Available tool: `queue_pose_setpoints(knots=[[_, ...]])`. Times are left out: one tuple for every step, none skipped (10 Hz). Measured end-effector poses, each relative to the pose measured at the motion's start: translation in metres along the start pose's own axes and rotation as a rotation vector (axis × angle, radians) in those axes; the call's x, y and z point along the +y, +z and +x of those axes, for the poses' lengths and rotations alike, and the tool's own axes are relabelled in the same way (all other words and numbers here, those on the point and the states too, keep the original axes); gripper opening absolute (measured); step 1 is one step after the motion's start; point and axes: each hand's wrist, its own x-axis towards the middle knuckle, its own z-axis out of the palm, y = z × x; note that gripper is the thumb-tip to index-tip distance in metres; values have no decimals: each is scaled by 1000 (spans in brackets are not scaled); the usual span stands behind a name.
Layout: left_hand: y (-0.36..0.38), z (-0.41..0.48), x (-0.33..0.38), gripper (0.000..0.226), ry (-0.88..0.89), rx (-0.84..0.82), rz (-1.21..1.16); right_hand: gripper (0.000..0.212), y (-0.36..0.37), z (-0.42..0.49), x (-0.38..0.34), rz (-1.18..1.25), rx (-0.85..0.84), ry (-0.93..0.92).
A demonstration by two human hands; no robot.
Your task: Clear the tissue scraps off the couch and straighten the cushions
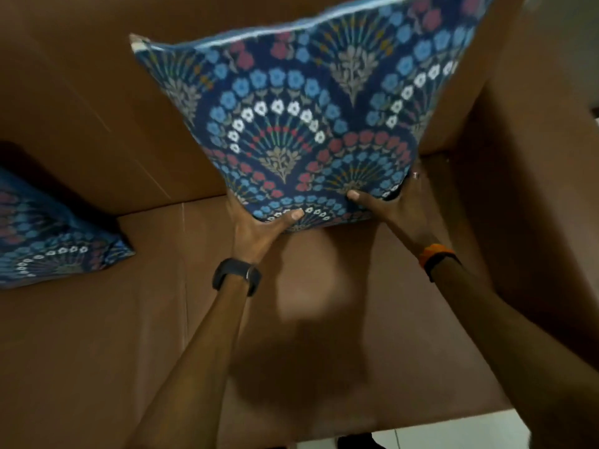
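Brown couch (97,335): a plain brown seat fills the lower part of the view, with a brown backrest behind it and a brown armrest on the right. A seam runs front to back across the seat left of centre.
Held cushion (304,124): a large square cushion in dark blue fabric, printed with fan shapes made of light blue, white and red flowers. It is tilted, with its lower edge nearest the viewer and its top edge, trimmed in pale blue, leaning away toward the backrest. It appears raised above the seat, over the right end of the couch near the armrest; a soft shadow falls on the seat below it.
Left hand (259,228): gripping the cushion's lower edge near its left corner, thumb pressed on the printed front, fingers hidden behind.
Right hand (392,205): gripping the same lower edge near its right corner, thumb on the front, fingers wrapped behind. A ring shows on one finger.
Black watch (236,275): on the left wrist.
Orange and black band (436,256): on the right wrist.
Second cushion (55,234): same blue flower print, lying on the seat at the far left against the backrest, partly cut off by the frame edge, well apart from the held one.
Floor (453,431): a pale strip shows below the front edge of the seat.
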Motion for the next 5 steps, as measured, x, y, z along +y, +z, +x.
queue_pose_setpoints(knots=[[-1,11,-3,117,-20,-44,-31,70,5,6,9,-59,-63,27],[-6,18,-13,121,-41,-46,-104,72,9,-2,19,-38,-30,39],[-9,18,-17,125,-127,-104,-134,71,16,-7,20,-61,-19,79],[-12,9,-11,129,-117,-94,-128,69,23,-19,5,-55,49,59],[-25,-7,-2,129,-46,34,73,86,26,-67,-27,-125,154,35]])
